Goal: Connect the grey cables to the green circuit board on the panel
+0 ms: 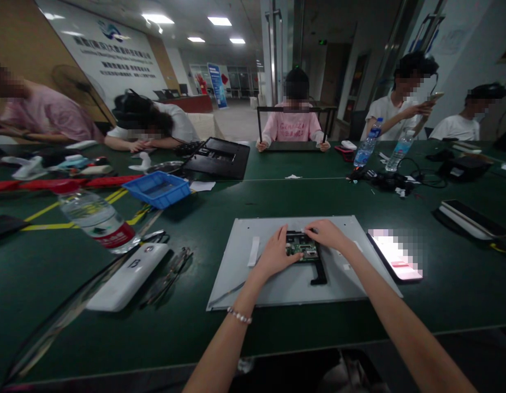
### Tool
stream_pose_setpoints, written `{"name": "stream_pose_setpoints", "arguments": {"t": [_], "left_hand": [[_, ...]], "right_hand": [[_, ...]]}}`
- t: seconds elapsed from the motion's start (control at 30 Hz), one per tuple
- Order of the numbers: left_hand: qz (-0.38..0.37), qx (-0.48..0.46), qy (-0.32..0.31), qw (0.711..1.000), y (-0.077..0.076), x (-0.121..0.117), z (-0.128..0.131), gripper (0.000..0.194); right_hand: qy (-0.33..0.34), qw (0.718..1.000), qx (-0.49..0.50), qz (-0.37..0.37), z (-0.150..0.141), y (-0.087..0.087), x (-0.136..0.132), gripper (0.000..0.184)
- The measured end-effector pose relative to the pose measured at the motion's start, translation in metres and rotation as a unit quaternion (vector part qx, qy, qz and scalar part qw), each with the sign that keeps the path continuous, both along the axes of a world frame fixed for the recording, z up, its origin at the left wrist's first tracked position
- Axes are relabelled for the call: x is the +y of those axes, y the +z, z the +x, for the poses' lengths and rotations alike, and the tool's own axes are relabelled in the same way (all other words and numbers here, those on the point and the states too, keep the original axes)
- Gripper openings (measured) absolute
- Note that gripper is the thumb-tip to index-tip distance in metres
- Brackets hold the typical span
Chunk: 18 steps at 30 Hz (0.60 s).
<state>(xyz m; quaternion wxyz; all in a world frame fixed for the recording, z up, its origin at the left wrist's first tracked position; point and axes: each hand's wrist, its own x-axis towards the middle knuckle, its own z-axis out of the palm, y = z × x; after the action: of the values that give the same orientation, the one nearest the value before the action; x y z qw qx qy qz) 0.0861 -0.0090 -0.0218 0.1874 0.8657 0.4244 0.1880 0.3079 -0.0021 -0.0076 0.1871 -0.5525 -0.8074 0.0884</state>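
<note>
A green circuit board (302,249) in a black frame lies on a light grey metal panel (269,289) in front of me. My left hand (274,252) grips its left side, thumb along the lower edge and fingers near the upper left corner. With bent fingers, my right hand (328,234) closes on the upper right corner; what exactly sits under those fingertips is hidden. A black arm of the frame (320,273) sticks out toward me. On the panel, left of my left hand, is a white strip (254,251).
A lit phone (396,259) lies right of the panel. On the left are a white power bank (130,278), glasses (168,278), a water bottle (99,221) and a blue tray (158,191). Across the green table (269,199), a person holds a black frame (291,146); several others sit around.
</note>
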Motion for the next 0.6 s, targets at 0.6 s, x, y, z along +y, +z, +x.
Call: {"name": "stream_pose_setpoints", "arguments": {"t": [0.6], "left_hand": [[0.011,-0.001,0.003,1.000,-0.003,0.001,0.001,0.093]], "right_hand": [[0.004,0.999,-0.049,0.016,-0.008,0.001,-0.002,0.024]]}}
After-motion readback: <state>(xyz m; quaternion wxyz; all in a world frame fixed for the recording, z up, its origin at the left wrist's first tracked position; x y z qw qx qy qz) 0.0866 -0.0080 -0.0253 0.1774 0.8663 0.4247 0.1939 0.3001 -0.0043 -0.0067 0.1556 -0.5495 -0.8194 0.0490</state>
